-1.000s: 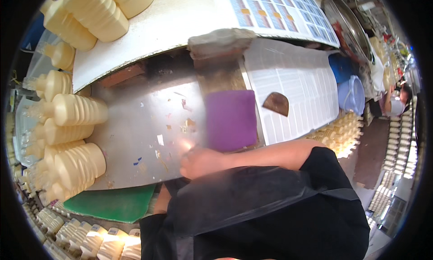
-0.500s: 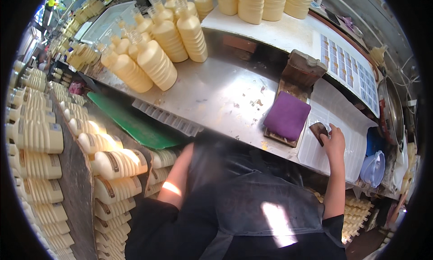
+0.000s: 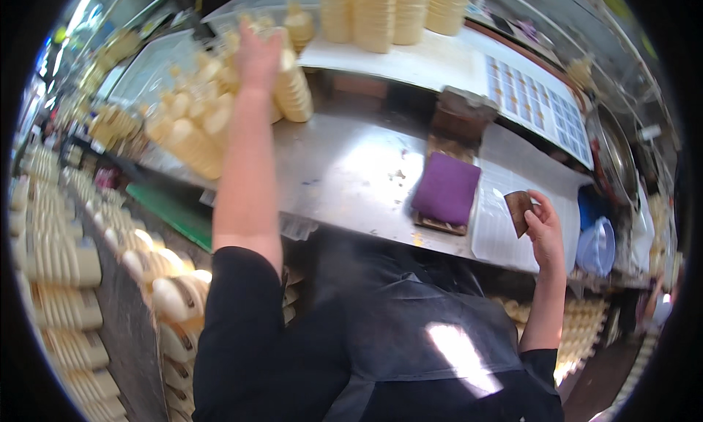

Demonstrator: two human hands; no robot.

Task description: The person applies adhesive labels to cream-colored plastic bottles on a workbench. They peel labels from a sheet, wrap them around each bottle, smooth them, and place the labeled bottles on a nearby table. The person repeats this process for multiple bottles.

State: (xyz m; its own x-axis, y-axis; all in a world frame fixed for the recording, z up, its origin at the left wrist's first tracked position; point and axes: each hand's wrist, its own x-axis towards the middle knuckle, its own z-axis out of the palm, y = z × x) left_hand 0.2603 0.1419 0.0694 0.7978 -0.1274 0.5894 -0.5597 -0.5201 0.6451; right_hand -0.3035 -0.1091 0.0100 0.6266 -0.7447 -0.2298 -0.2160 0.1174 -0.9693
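My left arm stretches far forward over the metal bench. My left hand (image 3: 258, 61) is at the necks of the cream-coloured plastic bottles (image 3: 192, 145), blurred, so its grip on any bottle does not show. These bottles have ribbed sides and stand grouped at the bench's left end. At the right, my right hand (image 3: 543, 228) pinches a small flat brown plate (image 3: 518, 212) with a straight edge, held above a translucent white tray (image 3: 492, 239). Just left of it lies a purple cushioned pad (image 3: 447, 189) on a wooden stand with an upright block (image 3: 466, 116).
More cream bottles (image 3: 375, 19) stand on a raised white shelf (image 3: 337, 56) with a sheet of labels (image 3: 538, 103). A lilac basket (image 3: 597, 247) and a large metal pan (image 3: 614, 154) are at the right. Bottles lie stacked (image 3: 62, 261) at the left, near a green sheet (image 3: 168, 213).
My left hand has gone from beside my body up and forward to the bottles. My right hand has lifted the brown plate off the tray. The view has shifted slightly.
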